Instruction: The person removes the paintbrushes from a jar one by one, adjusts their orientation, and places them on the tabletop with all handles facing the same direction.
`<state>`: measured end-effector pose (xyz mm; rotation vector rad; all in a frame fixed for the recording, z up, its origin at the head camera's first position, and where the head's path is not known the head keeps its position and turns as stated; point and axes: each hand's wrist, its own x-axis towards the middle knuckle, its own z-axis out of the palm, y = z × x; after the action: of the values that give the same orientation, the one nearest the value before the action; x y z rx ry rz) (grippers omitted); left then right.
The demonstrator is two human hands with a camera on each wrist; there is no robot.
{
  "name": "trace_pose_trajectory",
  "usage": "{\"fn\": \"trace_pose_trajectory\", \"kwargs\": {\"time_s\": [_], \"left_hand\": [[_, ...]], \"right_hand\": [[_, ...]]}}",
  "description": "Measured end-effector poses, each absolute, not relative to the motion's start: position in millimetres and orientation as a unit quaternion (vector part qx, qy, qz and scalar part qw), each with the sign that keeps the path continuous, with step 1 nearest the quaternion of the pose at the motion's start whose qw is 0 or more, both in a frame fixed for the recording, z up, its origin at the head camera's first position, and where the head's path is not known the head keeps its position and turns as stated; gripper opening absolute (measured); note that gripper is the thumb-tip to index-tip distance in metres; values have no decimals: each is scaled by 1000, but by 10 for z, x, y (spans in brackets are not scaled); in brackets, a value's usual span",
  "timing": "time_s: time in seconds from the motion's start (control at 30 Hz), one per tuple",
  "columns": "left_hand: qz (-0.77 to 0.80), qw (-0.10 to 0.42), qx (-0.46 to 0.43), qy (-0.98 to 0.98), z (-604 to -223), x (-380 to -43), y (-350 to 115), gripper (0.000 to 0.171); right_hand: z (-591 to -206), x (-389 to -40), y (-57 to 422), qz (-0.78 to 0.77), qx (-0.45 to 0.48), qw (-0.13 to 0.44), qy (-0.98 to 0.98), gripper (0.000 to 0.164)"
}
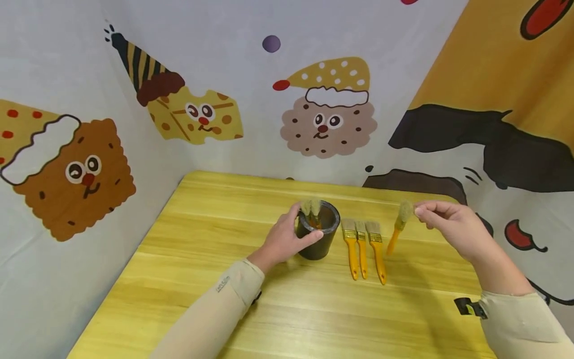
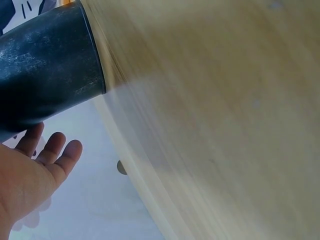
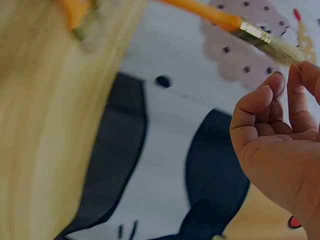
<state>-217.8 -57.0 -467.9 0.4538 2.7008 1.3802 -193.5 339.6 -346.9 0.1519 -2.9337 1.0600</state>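
Over the tabletop (image 1: 188,259), a brush (image 1: 399,225) is pinched bristle-end by the near-closed right grip (image 1: 457,229); the cup (image 1: 315,248), clasped by the half-open left grip (image 1: 285,237), is best held steady.

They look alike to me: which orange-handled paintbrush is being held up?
The rightmost paintbrush, pinched by its bristle tips in the right hand; three paintbrushes lie on the yellow wooden table; others stand in the round black cup.
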Motion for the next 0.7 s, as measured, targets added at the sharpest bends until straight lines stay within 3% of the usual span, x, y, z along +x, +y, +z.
{"fn": "trace_pose_trajectory", "kwargs": {"time_s": [0.33, 0.6, 0.7], "left_hand": [[443, 35, 147, 884, -4681, -2192, -541, 103], [436, 32, 139, 888, -4670, -2190, -546, 105], [434, 32, 145, 889, -4676, -2181, -534, 104]], "right_hand": [[-3697, -1802, 3742, 323, 2, -36, -946, 52], [-3959, -2056, 3637, 315, -23, -57, -947, 61], [-4116, -2175, 3601, 313, -44, -70, -946, 56]]}}
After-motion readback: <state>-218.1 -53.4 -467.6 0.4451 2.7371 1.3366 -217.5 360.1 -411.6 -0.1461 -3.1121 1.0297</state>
